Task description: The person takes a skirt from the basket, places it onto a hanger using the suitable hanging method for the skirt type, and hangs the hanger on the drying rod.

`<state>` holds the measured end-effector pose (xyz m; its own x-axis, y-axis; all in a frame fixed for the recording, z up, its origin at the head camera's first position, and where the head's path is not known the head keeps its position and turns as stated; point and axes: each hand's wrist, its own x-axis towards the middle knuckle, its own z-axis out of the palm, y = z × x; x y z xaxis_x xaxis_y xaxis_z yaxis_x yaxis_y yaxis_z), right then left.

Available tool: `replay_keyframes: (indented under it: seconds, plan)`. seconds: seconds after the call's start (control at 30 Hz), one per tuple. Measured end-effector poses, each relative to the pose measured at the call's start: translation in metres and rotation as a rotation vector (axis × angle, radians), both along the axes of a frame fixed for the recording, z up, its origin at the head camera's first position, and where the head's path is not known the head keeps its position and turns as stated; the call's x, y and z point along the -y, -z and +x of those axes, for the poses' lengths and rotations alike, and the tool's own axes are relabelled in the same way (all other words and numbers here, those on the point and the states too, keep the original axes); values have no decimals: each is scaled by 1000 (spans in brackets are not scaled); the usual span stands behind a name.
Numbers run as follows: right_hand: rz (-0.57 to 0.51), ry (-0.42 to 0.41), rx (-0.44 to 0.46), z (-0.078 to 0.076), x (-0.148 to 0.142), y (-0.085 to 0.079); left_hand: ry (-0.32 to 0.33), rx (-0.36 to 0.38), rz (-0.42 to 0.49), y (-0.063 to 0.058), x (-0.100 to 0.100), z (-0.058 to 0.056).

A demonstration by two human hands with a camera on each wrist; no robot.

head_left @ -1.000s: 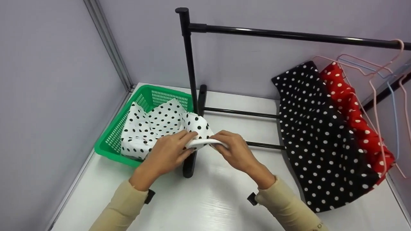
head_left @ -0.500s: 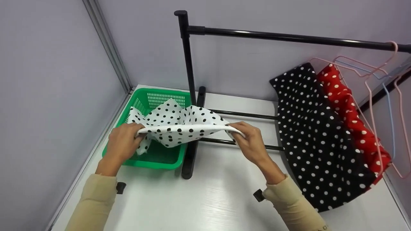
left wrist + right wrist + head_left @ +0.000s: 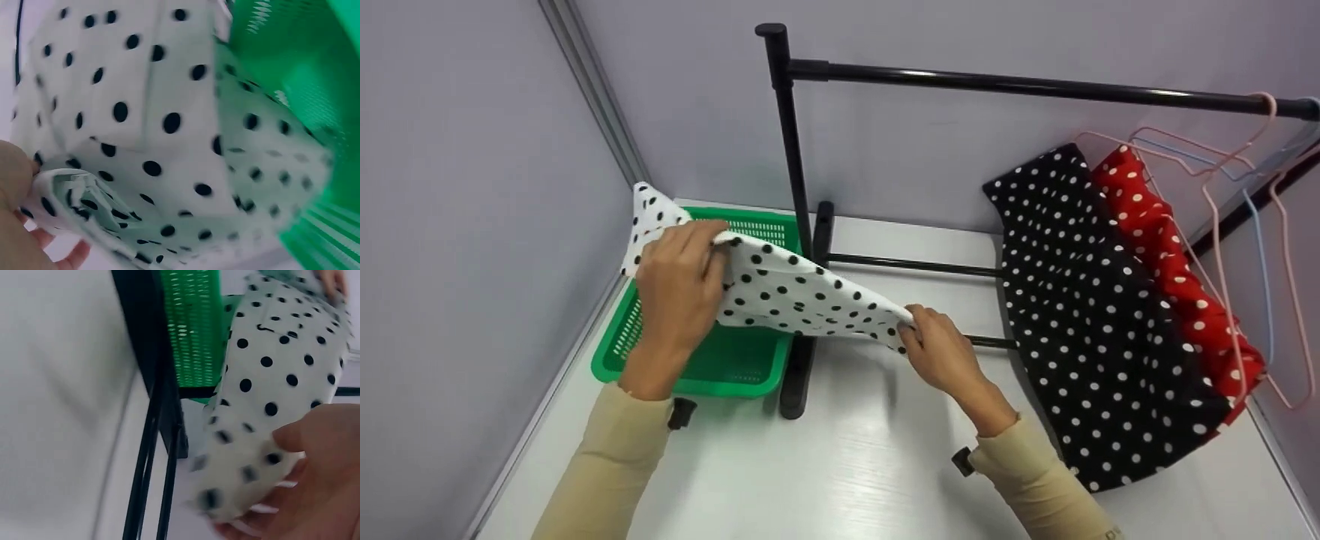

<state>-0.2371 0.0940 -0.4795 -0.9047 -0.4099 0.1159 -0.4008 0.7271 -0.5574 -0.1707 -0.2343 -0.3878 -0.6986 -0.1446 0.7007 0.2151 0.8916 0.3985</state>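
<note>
A white garment with black polka dots is stretched between my two hands, its upper edge slanting down to the right in the head view. My left hand grips that edge over the green basket, higher than the right; a corner of cloth sticks out beyond it at the left. My right hand pinches the other end, right of the rack's upright, thumb on top in the right wrist view. Close up, the left wrist view has a rolled fold of the dotted cloth beside the fingers.
The green plastic basket stands at the left on the white table. A black garment rack rises behind, with pink hangers and a blue hanger at right. Black and red dotted garments hang there.
My hands have spread apart from close together. The garment is drawn out of the basket and stretched. In the last half second my left hand has risen and the right has dropped slightly.
</note>
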Motion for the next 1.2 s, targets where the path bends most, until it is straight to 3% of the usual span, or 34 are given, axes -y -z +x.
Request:
replay_keyframes:
  seconds: [0.1,0.2,0.3,0.43,0.53,0.63,0.7,0.77,0.87,0.97,1.07,1.2]
  plan:
    - [197,27,-68,6,1,2,70,57,-113,1,-31,-3]
    - [202,-26,-116,15,6,-4,150,146,-228,15,-62,-5]
    - [98,-165,-127,25,15,-15,210,192,-281,33,-83,-6]
    - [-98,-320,29,37,25,-25,280,201,-221,47,-94,-7]
    - [-246,-307,128,38,30,-23,401,233,-127,52,-92,-7]
    - [-336,-211,100,28,31,-12,495,285,-85,57,-88,-5]
    - [-329,-157,80,18,31,1,486,323,-98,64,-85,-1]
    - [-268,-123,82,10,30,16,424,361,-141,72,-81,5]
    - [-129,-128,134,4,28,38,323,436,-212,85,-75,15]
    - [-44,-131,194,3,25,50,255,496,-267,94,-71,19]
    - [20,-114,246,5,22,47,227,497,-257,97,-68,17]
    - [87,-124,233,13,19,24,272,441,-107,92,-69,11]
